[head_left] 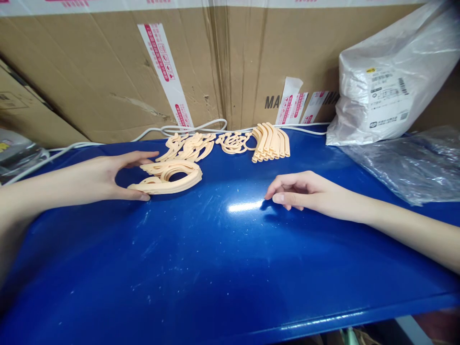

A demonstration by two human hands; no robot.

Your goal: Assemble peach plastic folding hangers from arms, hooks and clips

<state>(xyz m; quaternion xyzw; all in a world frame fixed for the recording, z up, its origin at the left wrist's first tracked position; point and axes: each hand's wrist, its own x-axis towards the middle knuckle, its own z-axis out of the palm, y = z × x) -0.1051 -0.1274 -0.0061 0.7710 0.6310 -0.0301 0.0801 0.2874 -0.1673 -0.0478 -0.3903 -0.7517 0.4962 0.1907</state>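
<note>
On the left, my left hand (115,177) grips the near end of a stack of beige curved pieces (183,184), thumb along the front edge and fingers behind. The pieces look like flat plastic parts with a rounded loop, and the stack rests on the blue table (215,268). My right hand (298,191) hovers low over the table at right of centre, fingers loosely curled, thumb and forefinger a little apart, nothing between them. Behind lie a pile of wavy beige pieces (192,146), a cluster of thin beige hooks (234,143) and a stack of bent beige tubes (271,143).
A large cardboard box (240,62) stands along the back edge, with a white cable (151,130) before it. At the right are a labelled white plastic bag (381,86) and a clear plastic sheet (413,163). Another plastic-wrapped item (17,153) sits at far left.
</note>
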